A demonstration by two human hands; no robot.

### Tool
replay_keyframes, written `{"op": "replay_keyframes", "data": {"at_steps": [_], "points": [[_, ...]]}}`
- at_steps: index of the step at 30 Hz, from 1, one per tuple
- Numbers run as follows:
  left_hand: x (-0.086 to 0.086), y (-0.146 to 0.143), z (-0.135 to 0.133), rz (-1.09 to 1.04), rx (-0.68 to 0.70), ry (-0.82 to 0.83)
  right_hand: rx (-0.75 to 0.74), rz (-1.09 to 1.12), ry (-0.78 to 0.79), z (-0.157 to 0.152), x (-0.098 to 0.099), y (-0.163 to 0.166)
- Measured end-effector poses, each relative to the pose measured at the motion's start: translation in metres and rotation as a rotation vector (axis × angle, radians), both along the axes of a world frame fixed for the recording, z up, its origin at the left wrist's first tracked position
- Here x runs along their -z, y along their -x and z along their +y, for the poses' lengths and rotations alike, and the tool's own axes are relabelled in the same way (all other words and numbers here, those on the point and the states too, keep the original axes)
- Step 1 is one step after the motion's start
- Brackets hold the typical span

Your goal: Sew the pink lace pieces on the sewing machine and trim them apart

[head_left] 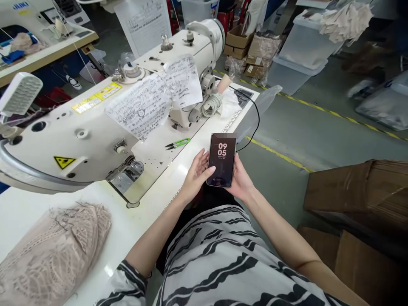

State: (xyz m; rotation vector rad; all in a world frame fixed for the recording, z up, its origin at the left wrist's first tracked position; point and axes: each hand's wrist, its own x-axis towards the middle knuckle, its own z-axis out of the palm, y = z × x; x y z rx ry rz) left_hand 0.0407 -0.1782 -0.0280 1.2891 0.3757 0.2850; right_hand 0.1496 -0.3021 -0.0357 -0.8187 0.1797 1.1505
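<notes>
A dark smartphone (223, 163) with a lit lock screen reading 09 05 is upright in front of my lap, near the table edge. My right hand (241, 178) grips its right side and lower edge, the fingers partly hidden behind it. At the left side, my left hand (198, 176) is curled about the phone, its thumb lying over the screen and its fingers by the left edge. Green-handled thread snips (178, 143) lie on the sewing table to the left. Beige lace pieces (60, 250) rest in a bundle at the table's near left.
A white sewing machine (76, 140) takes up the table (153, 204), with handwritten papers (143, 104) on it. A black cable (259, 119) loops off the edge. Cardboard boxes (338, 187) stand at right; plastic bins (296, 70) stand behind on the floor.
</notes>
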Motion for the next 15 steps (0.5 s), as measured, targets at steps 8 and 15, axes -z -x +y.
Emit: {"op": "replay_keyframes", "data": {"at_steps": [8,15], "points": [[0.016,0.005,0.006,-0.105,0.077,0.031,-0.050,-0.160,0.032,0.005,-0.006,0.003],[0.015,0.006,0.008,-0.147,0.081,0.067,-0.053,-0.197,0.042,0.012,-0.011,0.005]]}}
